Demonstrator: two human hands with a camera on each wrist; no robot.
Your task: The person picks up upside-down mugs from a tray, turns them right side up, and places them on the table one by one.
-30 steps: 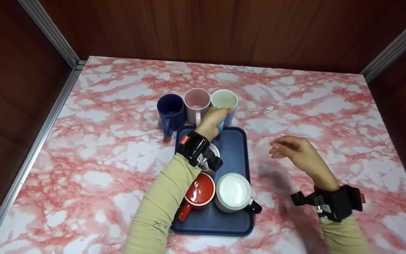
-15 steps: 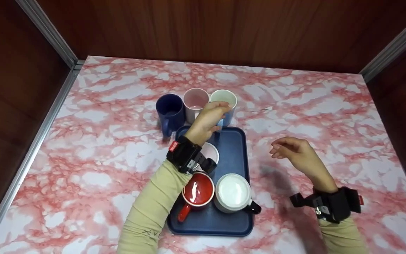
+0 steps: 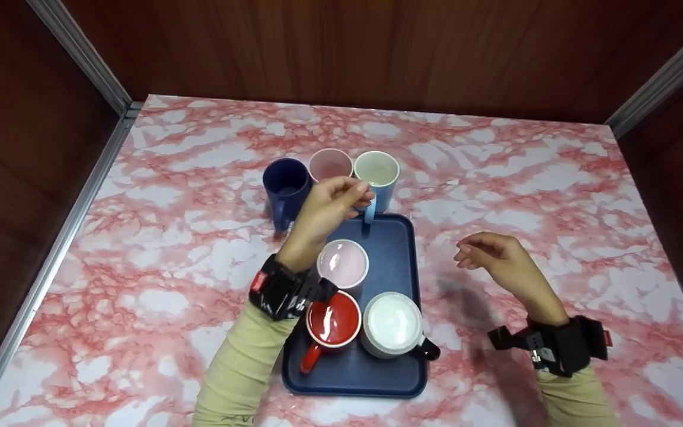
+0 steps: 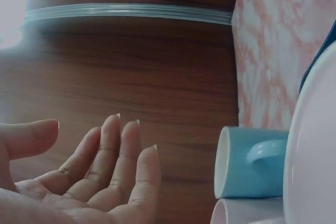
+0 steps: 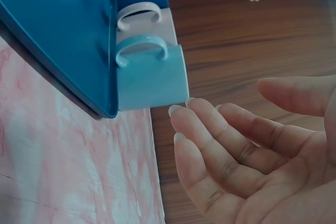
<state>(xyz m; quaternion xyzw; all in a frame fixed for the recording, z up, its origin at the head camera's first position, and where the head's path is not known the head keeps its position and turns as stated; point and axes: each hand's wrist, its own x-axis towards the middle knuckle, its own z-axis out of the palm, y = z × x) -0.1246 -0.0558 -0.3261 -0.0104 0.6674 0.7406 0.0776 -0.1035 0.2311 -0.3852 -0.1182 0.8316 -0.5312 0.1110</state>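
My left hand hovers above the far end of the blue tray, its fingers loosely bent and holding nothing. Just past its fingertips stands the light-blue mug, handle toward me. Partly hidden behind that hand is a pink mug; a dark-blue mug stands at its left. The tray bears a pale pink mug, a red mug and a white mug with a black handle. My right hand is held over the table right of the tray, fingers relaxed, touching nothing.
The pink-and-white marbled table extends around the tray. Dark wood panels with metal edge strips enclose its back and sides.
My left hand has let go of the light-blue mug's handle and drawn back to the left and toward me. The mugs stay put, and the right hand has barely moved.
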